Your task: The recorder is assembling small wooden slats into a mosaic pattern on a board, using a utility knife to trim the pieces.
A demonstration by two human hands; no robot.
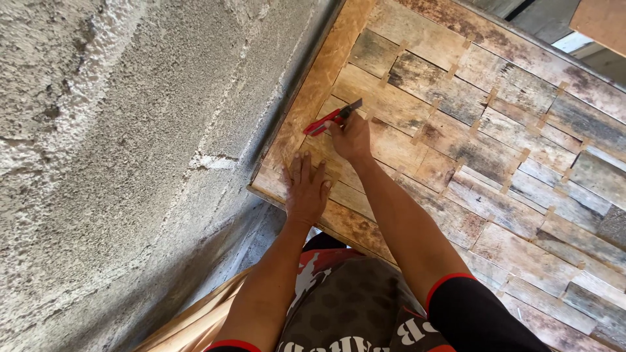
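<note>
My right hand (352, 137) grips a red utility knife (329, 120) with its dark blade end pointing up and to the right, held against a weathered wooden panel (495, 150) made of many short planks. My left hand (305, 186) lies flat, fingers spread, on the panel's lighter frame strip near its lower left corner, just below the knife. Both forearms reach up from the bottom of the view, with black sleeves edged in red.
A rough grey concrete wall (111, 150) fills the left side, right beside the panel's edge. Light wooden boards (189, 319) lie at the bottom left. My patterned shorts (352, 306) show at the bottom. Another board (603, 23) sticks in at the top right.
</note>
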